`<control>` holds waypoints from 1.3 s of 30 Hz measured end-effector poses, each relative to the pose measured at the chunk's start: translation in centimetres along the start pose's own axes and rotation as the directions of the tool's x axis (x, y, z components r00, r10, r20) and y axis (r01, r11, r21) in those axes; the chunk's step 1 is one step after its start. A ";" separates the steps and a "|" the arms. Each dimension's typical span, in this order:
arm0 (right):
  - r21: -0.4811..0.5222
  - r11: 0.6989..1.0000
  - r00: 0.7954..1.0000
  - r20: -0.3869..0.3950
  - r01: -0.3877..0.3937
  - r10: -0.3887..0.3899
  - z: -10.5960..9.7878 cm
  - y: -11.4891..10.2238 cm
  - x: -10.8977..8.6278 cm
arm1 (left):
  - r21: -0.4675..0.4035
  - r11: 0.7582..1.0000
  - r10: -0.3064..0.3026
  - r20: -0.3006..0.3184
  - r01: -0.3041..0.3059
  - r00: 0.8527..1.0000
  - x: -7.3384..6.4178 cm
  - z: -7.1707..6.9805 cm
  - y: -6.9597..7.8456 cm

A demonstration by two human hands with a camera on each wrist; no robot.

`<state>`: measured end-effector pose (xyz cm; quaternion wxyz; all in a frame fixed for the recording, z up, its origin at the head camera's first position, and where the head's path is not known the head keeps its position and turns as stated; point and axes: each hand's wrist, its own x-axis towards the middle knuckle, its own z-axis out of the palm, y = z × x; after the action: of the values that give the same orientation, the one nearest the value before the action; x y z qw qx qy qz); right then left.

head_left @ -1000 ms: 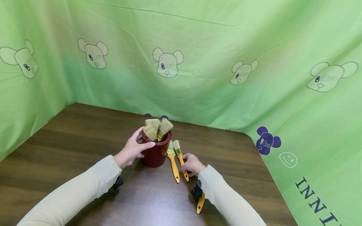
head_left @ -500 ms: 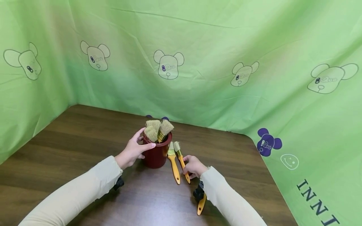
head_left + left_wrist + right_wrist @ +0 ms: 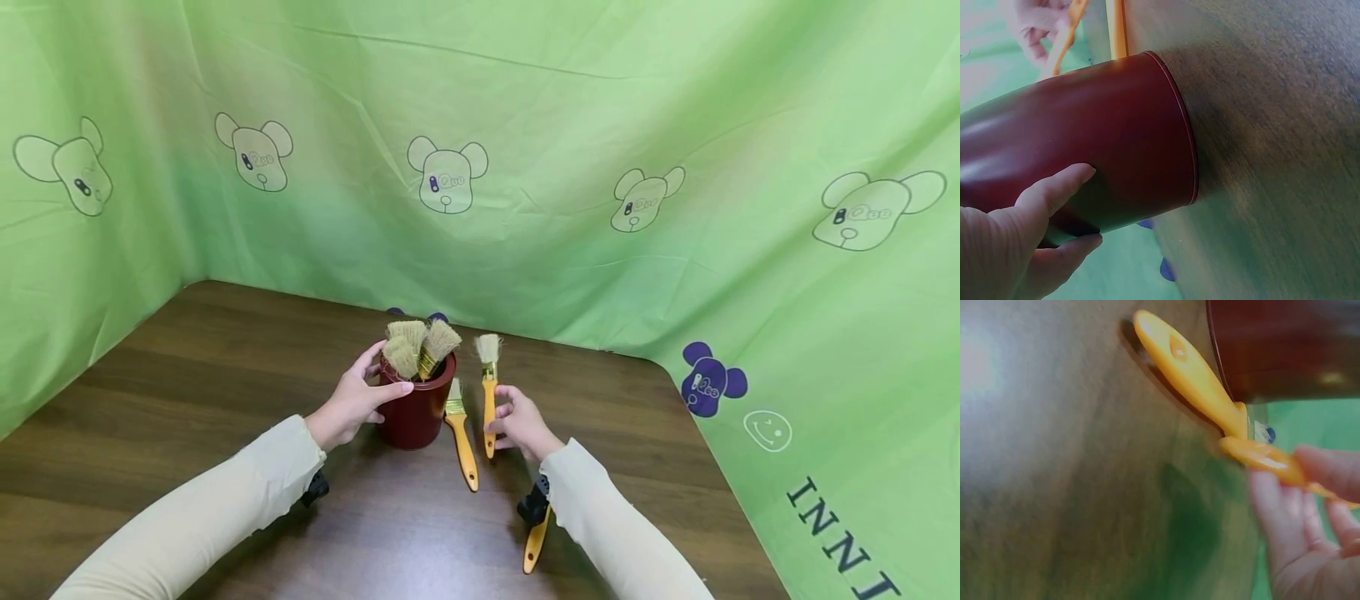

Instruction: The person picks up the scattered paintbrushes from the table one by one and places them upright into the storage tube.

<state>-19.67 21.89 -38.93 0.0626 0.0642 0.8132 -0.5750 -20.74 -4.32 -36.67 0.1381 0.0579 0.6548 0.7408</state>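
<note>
My left hand (image 3: 348, 404) grips the side and rim of a dark red cylindrical pot (image 3: 411, 417), which stands upright on the table. Several paintbrushes (image 3: 440, 337) stand in the pot, bristles up; their handles are hidden inside. To the right of the pot, my right hand (image 3: 522, 423) pinches the yellow handle of a paintbrush (image 3: 490, 396) held up with its bristles on top. In the right wrist view, thumb and fingers meet on that handle (image 3: 1266, 459). Another yellow-handled paintbrush (image 3: 463, 450) lies between pot and right hand, its bristle end close to the pot.
One more yellow brush handle (image 3: 536, 546) lies under my right forearm, its other end hidden. The brown wooden table (image 3: 225, 358) reaches back to a green cloth (image 3: 525, 275) that hangs behind and along both sides.
My right hand has lifted the paintbrush off the table, and it now stands nearly upright, higher and farther from the lying brush. The left hand and the pot have stayed in place.
</note>
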 end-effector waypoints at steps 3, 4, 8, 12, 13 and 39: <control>0.084 0.993 0.997 -0.038 0.077 -0.074 -0.1 -0.3 0.3 | -0.002 1.000 -0.002 -0.003 0.002 1.000 0.1 0.0 -0.1; 0.106 0.990 0.994 -0.051 0.096 -0.091 -0.1 -0.5 0.4 | 0.001 1.000 -0.003 -0.002 0.003 1.000 0.1 0.0 -0.2; 0.189 0.964 0.977 -0.138 0.187 -0.163 0.2 -1.5 0.7 | 0.000 1.000 -0.006 -0.008 0.006 1.000 0.3 0.1 -0.2; 0.220 0.934 0.943 -0.244 0.282 -0.227 1.0 -3.2 1.0 | -0.011 1.000 0.001 -0.006 -0.001 1.000 0.3 0.1 -0.2; 0.219 0.928 0.934 -0.261 0.302 -0.243 1.2 -3.7 1.0 | -0.011 1.000 0.001 -0.004 -0.001 1.000 0.3 0.1 -0.2; 0.172 0.879 0.883 -0.253 0.444 -0.396 2.7 -10.4 0.4 | -0.072 0.996 -0.051 0.006 0.051 0.999 -0.1 0.3 0.2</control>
<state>-21.86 15.89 -30.23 -0.1583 -0.0473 0.7390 -0.6532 -20.61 -4.10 -36.39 0.1601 0.0376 0.6286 0.7601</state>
